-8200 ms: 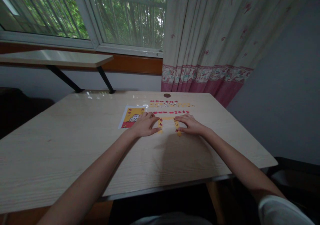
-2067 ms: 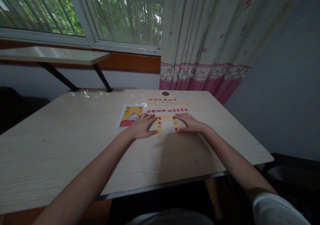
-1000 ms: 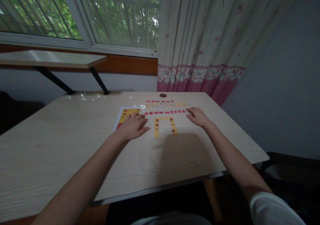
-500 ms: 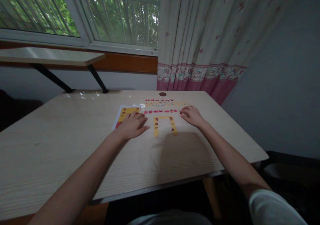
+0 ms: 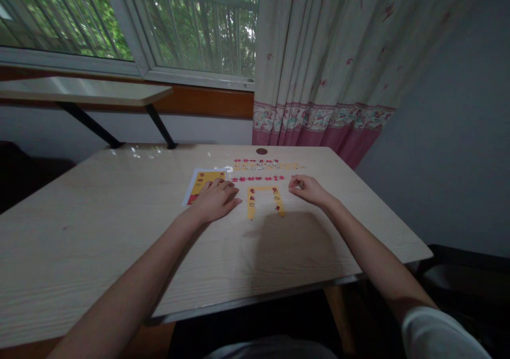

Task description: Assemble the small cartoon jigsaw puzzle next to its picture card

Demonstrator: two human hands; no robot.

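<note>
My left hand (image 5: 218,199) lies with fingers spread over a yellow and red picture card (image 5: 213,177) with a white border, covering its lower right part. My right hand (image 5: 308,189) is at the right end of a row of red puzzle pieces (image 5: 258,178), thumb and forefinger pinched together. A puzzle piece seems to be between them, mostly hidden by the fingers. A speck of red shows just behind the knuckles. Between my hands lies a partly joined yellow puzzle frame (image 5: 266,188), open toward me, with red drawings down both sides.
Farther back lie a row of yellow and white pieces (image 5: 287,165) and another row of red pieces (image 5: 244,161). A dark round disc (image 5: 262,151) sits near the table's back edge. A raised shelf (image 5: 119,91) stands at the back left, a curtain (image 5: 319,120) behind.
My right hand has curled from reaching fingertips over a red piece at the row's end into a pinch. The left hand stays on the card. The view has shifted slightly.
</note>
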